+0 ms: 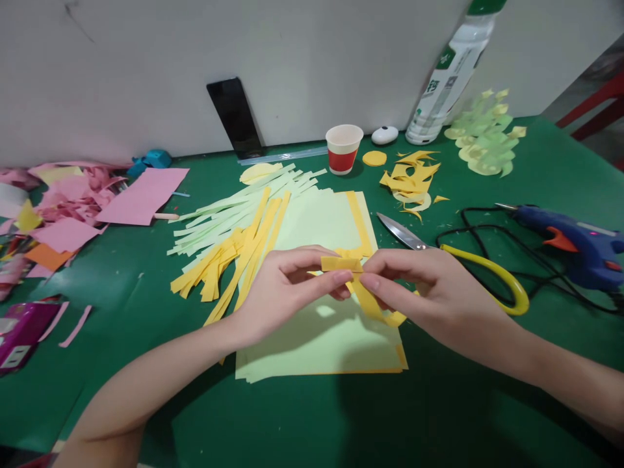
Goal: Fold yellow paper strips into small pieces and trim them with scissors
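Between thumb and fingers, my left hand point(297, 279) pinches a folded yellow paper strip point(341, 264). My right hand point(419, 279) grips the same strip at its right end, fingertips close to those of the left. Beneath both hands lies a stack of pale green paper sheets point(312, 351) with yellow edges showing. Some yellow paper point(368, 299) hangs or lies just under the held strip; I cannot tell whether it joins it. Left of the stack are loose yellow strips point(266, 234) and pale green strips point(214, 224). Scissors point(402, 232) with yellow handles lie partly behind my right hand.
A blue glue gun point(570, 240) with a black cord lies at the right. Along the wall stand a phone point(236, 120), a paper cup point(343, 149) and a tilted bottle point(448, 78). Yellow scraps point(412, 179) sit behind the scissors; pink paper point(143, 197) is heaped at the left.
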A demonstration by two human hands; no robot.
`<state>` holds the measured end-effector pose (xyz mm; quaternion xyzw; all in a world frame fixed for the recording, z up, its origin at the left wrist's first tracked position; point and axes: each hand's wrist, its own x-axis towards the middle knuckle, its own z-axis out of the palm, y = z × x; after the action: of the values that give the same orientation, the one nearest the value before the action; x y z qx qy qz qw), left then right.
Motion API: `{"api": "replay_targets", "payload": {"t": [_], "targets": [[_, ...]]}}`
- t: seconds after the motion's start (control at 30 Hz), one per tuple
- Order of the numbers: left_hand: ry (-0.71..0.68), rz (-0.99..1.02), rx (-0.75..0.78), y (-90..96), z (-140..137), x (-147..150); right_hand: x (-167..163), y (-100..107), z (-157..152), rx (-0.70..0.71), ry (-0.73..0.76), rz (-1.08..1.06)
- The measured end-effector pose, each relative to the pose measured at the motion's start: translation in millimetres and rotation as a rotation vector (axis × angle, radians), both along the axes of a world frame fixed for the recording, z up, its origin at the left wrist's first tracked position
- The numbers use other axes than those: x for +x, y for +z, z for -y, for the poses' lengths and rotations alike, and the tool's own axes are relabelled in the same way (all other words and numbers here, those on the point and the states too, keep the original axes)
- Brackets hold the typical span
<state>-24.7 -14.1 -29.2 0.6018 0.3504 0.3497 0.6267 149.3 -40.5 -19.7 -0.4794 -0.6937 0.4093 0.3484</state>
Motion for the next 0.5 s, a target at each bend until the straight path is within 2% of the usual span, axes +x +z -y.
{"api": "replay_targets", "payload": {"t": [0.13,0.3,0.5], "targets": [[0.007,-0.018,-0.015,0.0,2.2,-0.2,-2.2,-1.5,2.4,0.016,0.001,0.053],[0.032,-0.009,-0.002,-2.4,3.6,2.3,-2.9,-5.1,2.8,0.126,0.003,0.096],[0.084,0.084,0.011,-7.3,3.5,6.0,-0.2,-4.2,2.8,0.214,0.087,0.181]]}}
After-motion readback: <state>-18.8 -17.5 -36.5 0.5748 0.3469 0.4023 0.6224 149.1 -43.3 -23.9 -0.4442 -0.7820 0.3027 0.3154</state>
